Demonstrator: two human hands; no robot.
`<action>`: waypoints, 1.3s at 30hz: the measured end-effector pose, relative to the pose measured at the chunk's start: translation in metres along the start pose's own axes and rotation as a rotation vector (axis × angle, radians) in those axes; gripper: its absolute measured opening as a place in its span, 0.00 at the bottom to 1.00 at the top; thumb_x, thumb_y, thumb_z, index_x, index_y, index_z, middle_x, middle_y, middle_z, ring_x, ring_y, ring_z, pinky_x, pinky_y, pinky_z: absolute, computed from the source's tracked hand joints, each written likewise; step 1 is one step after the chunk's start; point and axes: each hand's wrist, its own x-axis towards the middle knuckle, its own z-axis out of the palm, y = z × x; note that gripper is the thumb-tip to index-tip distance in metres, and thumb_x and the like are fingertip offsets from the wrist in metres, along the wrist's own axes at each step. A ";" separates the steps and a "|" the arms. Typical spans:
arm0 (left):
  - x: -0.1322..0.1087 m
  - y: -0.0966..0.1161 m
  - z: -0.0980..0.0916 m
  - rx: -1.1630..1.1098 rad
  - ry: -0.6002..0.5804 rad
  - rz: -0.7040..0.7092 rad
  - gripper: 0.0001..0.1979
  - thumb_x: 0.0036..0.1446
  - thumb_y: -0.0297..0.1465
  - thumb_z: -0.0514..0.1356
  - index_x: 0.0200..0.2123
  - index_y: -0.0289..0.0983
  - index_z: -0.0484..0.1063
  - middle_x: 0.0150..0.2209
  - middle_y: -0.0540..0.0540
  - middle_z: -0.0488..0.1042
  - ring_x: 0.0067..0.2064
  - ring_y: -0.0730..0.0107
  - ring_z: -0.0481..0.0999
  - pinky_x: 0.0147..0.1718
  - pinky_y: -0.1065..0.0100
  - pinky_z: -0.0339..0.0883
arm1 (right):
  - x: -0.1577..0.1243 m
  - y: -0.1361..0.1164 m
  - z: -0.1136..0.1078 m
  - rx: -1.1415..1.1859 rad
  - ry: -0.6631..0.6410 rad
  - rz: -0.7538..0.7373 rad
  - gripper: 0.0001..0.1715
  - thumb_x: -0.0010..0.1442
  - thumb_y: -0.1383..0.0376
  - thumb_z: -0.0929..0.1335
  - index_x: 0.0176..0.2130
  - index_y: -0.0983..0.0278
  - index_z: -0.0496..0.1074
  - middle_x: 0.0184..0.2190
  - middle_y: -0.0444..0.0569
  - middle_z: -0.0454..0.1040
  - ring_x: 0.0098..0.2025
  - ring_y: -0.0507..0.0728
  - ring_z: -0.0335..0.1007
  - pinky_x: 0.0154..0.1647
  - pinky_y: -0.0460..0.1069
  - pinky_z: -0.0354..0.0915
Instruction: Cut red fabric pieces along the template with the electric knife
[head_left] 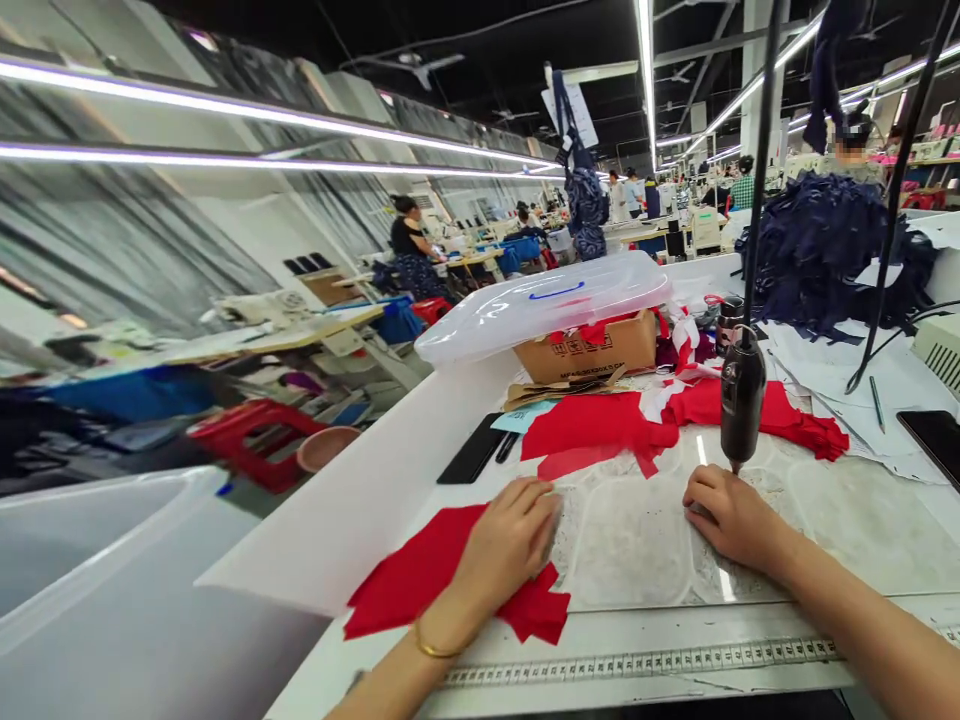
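My left hand [507, 548] rests over a red fabric piece [427, 560] on the left of the tabletop. Its fingers are bent, with blurred tips, and I cannot tell whether they grip the cloth. A yellow bangle [439, 645] circles that wrist. Lower right of the hanging black tool [742, 400], my right hand [731, 515] is curled on the table, and whatever lies inside the fingers is hidden. The tool points down, its tip just above the knuckles. Beyond both hands, more red fabric [600, 430] lies in a loose strip.
A tape measure [645, 664] runs along the front edge. Behind stand a cardboard box [592, 350] and a clear plastic lid [540, 305]. A black phone [934, 440] and a pencil [877, 404] lie right, below a dark cloth heap [832, 250]. At left is a plastic bin [150, 560].
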 end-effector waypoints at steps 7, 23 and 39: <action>0.108 0.066 0.047 -0.006 0.045 0.007 0.11 0.65 0.28 0.55 0.45 0.38 0.77 0.44 0.41 0.79 0.48 0.55 0.75 0.58 0.47 0.66 | -0.005 0.004 0.001 0.059 0.065 0.080 0.08 0.58 0.76 0.69 0.36 0.64 0.72 0.36 0.49 0.75 0.40 0.58 0.71 0.42 0.52 0.68; 0.134 0.104 0.059 0.064 0.048 0.175 0.13 0.64 0.22 0.54 0.29 0.39 0.72 0.30 0.46 0.72 0.37 0.61 0.70 0.49 0.56 0.65 | -0.003 -0.006 -0.019 -0.044 0.045 0.012 0.08 0.66 0.71 0.65 0.34 0.64 0.71 0.34 0.47 0.72 0.33 0.54 0.67 0.35 0.49 0.62; 0.008 0.087 -0.020 0.028 -0.015 0.101 0.12 0.65 0.23 0.50 0.31 0.38 0.69 0.35 0.47 0.73 0.41 0.60 0.71 0.56 0.53 0.63 | -0.008 -0.008 -0.012 -0.029 0.007 -0.036 0.08 0.64 0.74 0.66 0.32 0.65 0.70 0.30 0.45 0.71 0.27 0.51 0.63 0.29 0.48 0.54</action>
